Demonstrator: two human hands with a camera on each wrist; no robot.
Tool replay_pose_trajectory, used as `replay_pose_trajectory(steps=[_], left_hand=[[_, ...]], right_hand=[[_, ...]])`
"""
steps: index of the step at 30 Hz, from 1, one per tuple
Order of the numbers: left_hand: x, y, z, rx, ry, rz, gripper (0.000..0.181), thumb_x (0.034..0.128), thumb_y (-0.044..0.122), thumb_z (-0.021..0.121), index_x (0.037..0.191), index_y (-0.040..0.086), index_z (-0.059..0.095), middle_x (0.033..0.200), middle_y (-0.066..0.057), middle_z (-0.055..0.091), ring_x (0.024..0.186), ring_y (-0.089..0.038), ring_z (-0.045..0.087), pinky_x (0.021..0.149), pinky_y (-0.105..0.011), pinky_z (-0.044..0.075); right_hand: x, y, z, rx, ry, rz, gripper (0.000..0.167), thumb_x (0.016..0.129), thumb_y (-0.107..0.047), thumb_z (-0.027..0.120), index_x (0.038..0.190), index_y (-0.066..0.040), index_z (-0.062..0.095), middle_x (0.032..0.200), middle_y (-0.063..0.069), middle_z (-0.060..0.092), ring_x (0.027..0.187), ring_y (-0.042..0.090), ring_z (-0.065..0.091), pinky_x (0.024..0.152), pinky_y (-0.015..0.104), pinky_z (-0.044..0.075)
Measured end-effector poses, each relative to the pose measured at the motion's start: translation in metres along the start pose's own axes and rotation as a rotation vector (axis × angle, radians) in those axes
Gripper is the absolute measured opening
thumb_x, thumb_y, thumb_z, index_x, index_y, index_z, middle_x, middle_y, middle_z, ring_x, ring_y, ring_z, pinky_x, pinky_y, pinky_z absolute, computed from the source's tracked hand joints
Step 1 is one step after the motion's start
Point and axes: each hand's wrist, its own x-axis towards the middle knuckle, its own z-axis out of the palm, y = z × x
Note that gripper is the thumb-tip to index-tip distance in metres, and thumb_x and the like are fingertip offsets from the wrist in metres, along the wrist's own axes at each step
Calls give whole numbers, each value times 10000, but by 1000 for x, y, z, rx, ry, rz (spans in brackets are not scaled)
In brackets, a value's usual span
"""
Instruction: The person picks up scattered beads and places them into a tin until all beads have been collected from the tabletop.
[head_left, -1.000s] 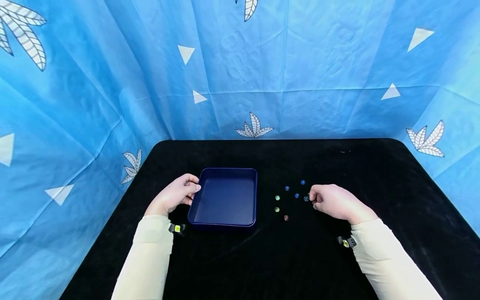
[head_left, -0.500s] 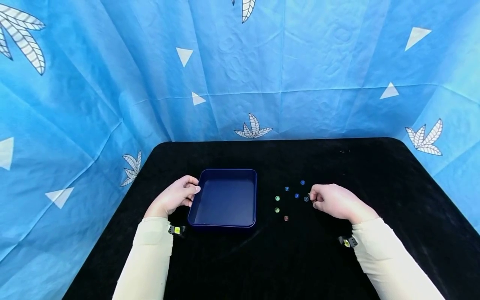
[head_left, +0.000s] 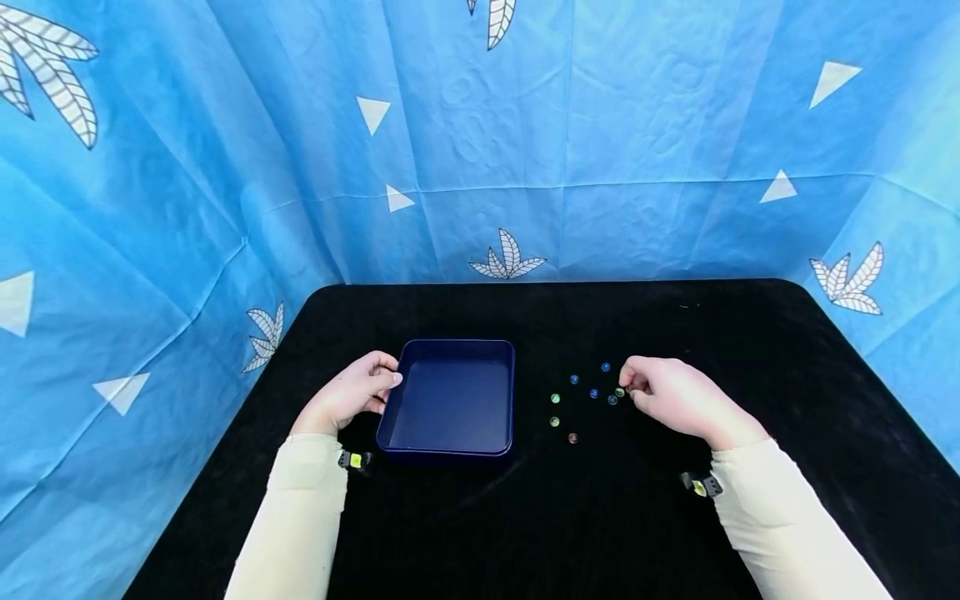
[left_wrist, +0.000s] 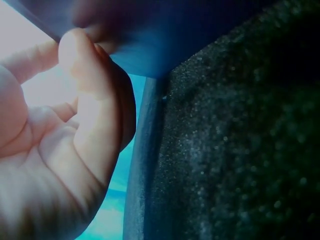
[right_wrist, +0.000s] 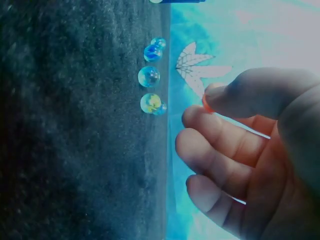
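A square dark blue tray [head_left: 450,404] lies on the black tabletop. My left hand [head_left: 350,390] holds its left rim with thumb and fingers; in the left wrist view the tray wall [left_wrist: 145,45] hides some fingertips. To the right, my right hand [head_left: 682,396] is just above the table. In the right wrist view, thumb and forefinger pinch a small orange-red marble [right_wrist: 207,104], mostly covered by the fingers. Below them a yellow-and-clear marble [head_left: 619,392] rests on the cloth, beside a pale blue marble [head_left: 612,400].
Several other glass marbles lie between tray and right hand: blue ones such as the blue marble [head_left: 594,393], a green marble [head_left: 555,398], a yellow-green marble [head_left: 555,422] and a reddish marble [head_left: 573,437]. A blue patterned curtain [head_left: 645,125] surrounds the table.
My right hand has risen slightly from the table, away from the group, uncovering the yellow marble. The left hand and tray stay in place.
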Motion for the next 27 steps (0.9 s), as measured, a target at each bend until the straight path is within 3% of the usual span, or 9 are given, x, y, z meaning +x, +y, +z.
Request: replay_pose_trajectory(steps=[13,20,27], left_hand=[[0,0,3,20,16,8,365,1008,179,607,1269,-28,458,887,-114,569,738,-228,556,644,-362,550],[-1,0,1,5,16,-7,349,1015,172,595,1262,-26,451,928,-127,593,746,-226,574,646,-357,552],[1,-2,2,-11,6,5,351,1019,172,586,1264,-35,444,921,-113,587,739,-217,576,641,-349,553]], right_hand=[[6,-9,9,31,25,-32,221,863,-55,612,1026,-173,704,923,-83,672,772,88,559,750,378,493],[11,-21,11,38,7,-77,168,913,-96,635,1012,-214,702,859,-150,609,732,75,534,733,358,486],[14,-33,7,29,24,-102,152,895,-117,675,985,-238,689,827,-183,598,719,55,538,724,344,485]])
